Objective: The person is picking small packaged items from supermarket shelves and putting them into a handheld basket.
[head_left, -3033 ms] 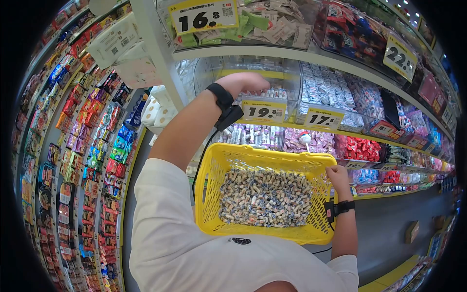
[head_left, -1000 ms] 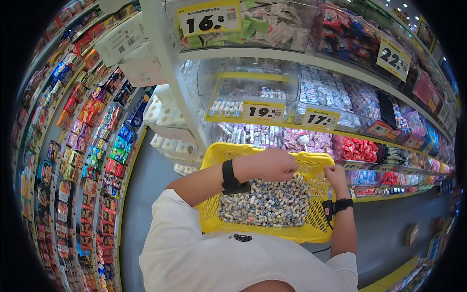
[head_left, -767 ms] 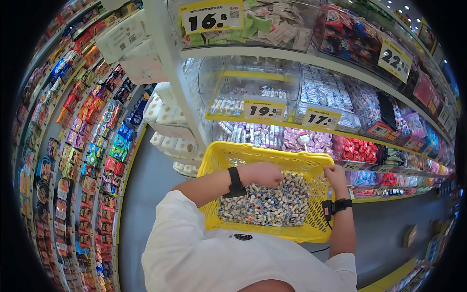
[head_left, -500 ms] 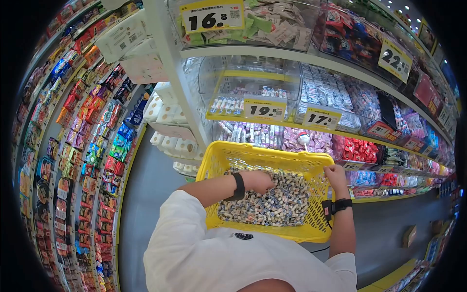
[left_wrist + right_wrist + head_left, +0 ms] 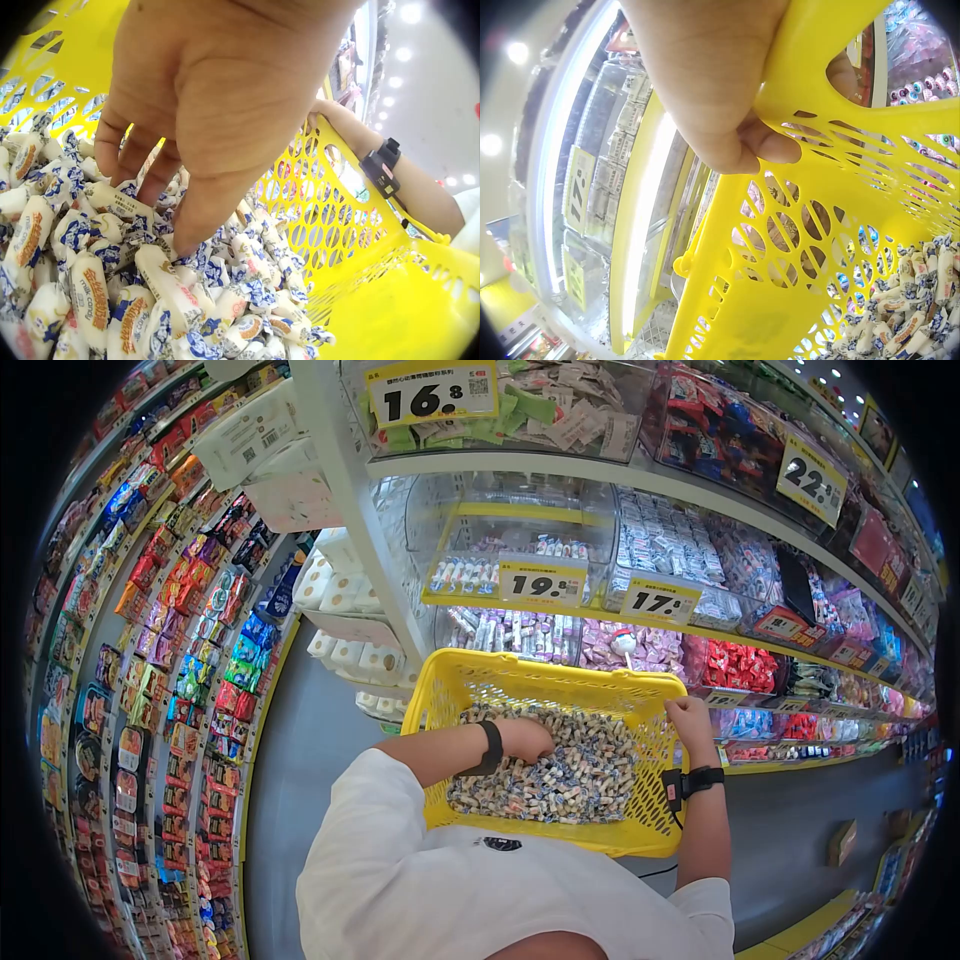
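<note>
My left hand (image 5: 526,740) is down among the wrapped milk candies (image 5: 590,780) in the yellow shopping basket (image 5: 445,685). In the left wrist view its fingers (image 5: 154,172) and thumb point downward, spread apart and touching the candies (image 5: 94,289), which have white and blue twist wrappers. My right hand (image 5: 692,722) grips the basket's right rim. In the right wrist view, the right hand (image 5: 720,97) has its thumb and fingers curled round the rim beside the handle opening.
Ahead are clear candy bins with price tags (image 5: 542,584). A lollipop-shaped item (image 5: 624,647) stands behind the basket. Tissue packs (image 5: 345,585) are stacked left of the shelf post (image 5: 375,550). Snack shelves (image 5: 180,660) line the left side. A brown box (image 5: 843,842) lies on the floor at right.
My left hand came back from the bin behind the 19.8 tag, passed over the basket, and lowered into the candies, moving left. My right hand kept its grip on the rim.
</note>
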The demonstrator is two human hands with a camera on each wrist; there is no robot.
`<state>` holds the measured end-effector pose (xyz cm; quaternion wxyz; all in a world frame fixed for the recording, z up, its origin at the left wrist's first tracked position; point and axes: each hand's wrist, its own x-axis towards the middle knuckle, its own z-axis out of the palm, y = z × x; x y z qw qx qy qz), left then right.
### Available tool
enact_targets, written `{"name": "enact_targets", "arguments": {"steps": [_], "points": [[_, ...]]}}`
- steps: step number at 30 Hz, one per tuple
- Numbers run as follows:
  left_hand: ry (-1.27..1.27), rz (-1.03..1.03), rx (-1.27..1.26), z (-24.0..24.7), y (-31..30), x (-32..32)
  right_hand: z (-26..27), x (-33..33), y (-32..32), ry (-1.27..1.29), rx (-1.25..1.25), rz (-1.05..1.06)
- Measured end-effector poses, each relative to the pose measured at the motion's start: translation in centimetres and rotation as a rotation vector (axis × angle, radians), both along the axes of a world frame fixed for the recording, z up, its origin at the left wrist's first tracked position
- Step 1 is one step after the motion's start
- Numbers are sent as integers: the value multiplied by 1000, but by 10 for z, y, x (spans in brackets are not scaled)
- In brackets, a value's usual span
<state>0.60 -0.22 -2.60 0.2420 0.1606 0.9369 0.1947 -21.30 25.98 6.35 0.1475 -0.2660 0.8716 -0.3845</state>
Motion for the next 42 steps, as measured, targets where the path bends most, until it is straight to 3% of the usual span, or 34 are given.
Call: {"name": "enact_targets", "arguments": {"steps": [5,8,11,14,17,20,23,29,35,38,42], "points": [[26,-73,-22,-16,-2,-2,1,1,0,9,-5,0],[201,-157,-13,1,0,0,1,1,-1,3,-8,-4],[40,10,83,19,7,-4,-2,0,-1,7,-7,-9],[-22,95,181,53,10,-6,1,0,-1,16,14,-4],[68,93,251,74,8,-10,2,1,-1,2,25,-5],[203,233,374,107,11,-8,3,1,-1,-4,11,-2],[200,274,433,148,11,-8,1,2,0,1,-13,-5],[657,237,503,218,-6,-8,1,1,0,-12,-2,1],[911,457,510,291,-35,-2,0,2,0,1,-13,-8],[1123,493,335,307,-54,-5,2,2,0,2,4,-10],[922,602,273,332,-73,-16,-2,-1,0,1,3,-14]]}}
